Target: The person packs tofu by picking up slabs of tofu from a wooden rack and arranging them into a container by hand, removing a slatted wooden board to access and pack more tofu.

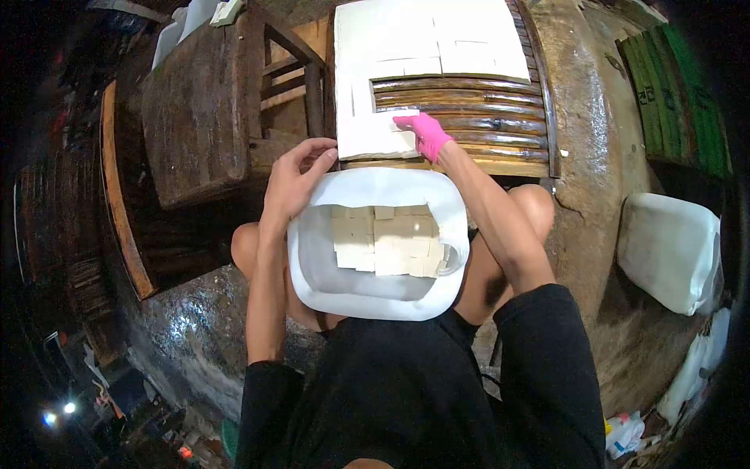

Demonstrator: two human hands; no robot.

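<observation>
A white slab of tofu point(375, 134), cut into blocks, lies at the near left of a slatted bamboo rack point(476, 125). My right hand point(426, 137), in a pink glove, grips the slab's right end, with fingertips on its top. My left hand point(301, 176) is bare, its fingers bent and the thumb apart, by the slab's near left corner; whether it touches is unclear. Between my knees stands a cut-open white plastic jug point(375, 305). Several pale tofu pieces point(383, 242) lie inside it, apparently in liquid.
More white tofu point(430, 35) covers the rack's far part. A dark wooden stool point(195, 109) stands to the left. On the right are a green crate point(676, 102) and another white jug point(668, 250) on the wet floor.
</observation>
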